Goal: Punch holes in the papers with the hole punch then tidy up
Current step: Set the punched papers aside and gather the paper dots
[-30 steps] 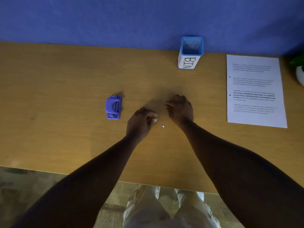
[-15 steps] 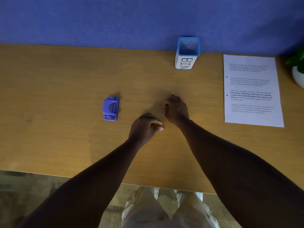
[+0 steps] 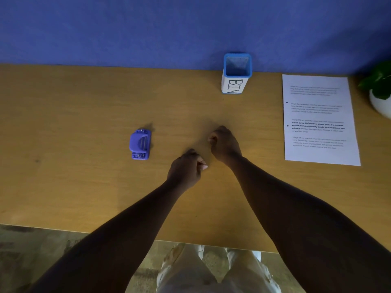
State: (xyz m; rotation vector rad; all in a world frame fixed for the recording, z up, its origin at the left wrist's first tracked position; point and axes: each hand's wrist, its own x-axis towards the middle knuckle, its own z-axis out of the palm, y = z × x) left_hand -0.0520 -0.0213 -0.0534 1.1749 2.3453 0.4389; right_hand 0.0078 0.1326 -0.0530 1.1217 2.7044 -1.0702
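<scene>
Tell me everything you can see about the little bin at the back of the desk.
The bin is a small, square, upright container with a blue rim and mesh-looking inner walls. A white label wraps its lower part, with BIN handwritten in black, turned sideways. It stands on the wooden desk near the blue wall behind. Nothing is visible inside, and neither hand touches it.

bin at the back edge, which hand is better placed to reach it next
Right, probably. The right hand is closed, farther up the desk, almost straight below the bin. The left hand sits nearer the person and farther from it, toward the hole punch.
</scene>
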